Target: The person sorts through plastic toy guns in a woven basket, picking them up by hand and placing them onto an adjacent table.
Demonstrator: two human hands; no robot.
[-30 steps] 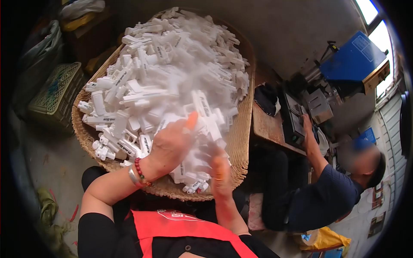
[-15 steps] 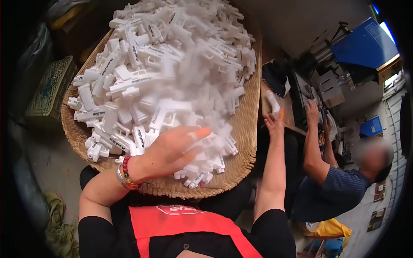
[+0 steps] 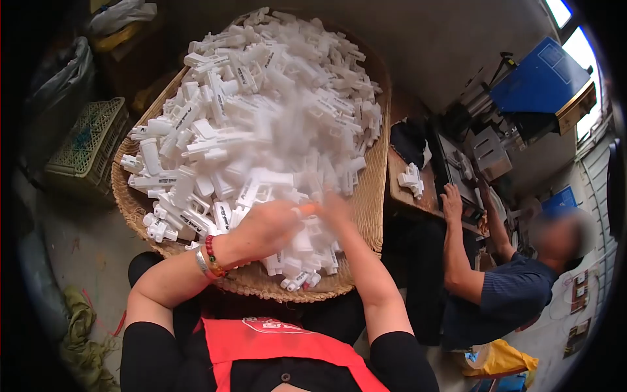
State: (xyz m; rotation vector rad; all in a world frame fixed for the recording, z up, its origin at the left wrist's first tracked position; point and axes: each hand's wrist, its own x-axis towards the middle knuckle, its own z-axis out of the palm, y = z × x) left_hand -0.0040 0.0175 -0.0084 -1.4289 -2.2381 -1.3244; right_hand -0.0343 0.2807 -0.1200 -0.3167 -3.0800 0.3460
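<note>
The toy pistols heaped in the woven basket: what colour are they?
The toy pistols are white, several with dark lettering; head view shows this.

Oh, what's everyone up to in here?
Someone in a red apron has both hands over a big woven basket heaped with white gun-shaped pieces. The left hand and right hand are close together at the near side of the heap; blur hides what they grip. A few similar white pieces lie on the side table, where another person sits with hands by some equipment.
</note>
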